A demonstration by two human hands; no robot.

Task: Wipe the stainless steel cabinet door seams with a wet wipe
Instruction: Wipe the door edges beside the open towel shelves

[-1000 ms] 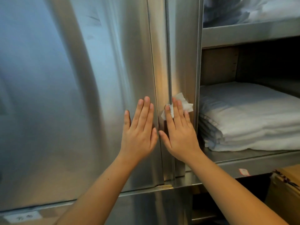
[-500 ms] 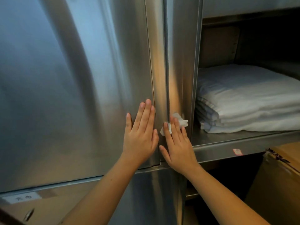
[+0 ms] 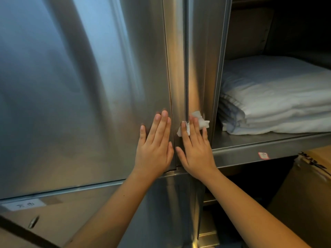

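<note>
Our left forearm (image 3: 116, 212) and right forearm (image 3: 250, 212) are bare as far as we see them. Our left hand (image 3: 154, 149) and right hand (image 3: 195, 151) are bare too. The fingers (image 3: 162, 129) are slim, with short, plain nails. A small dark dot marks the left forearm.

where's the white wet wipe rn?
Head view, centre-right: the crumpled white wet wipe is pressed under the fingers of the right hand against the vertical steel door seam, left of the folded white bedding.
</note>
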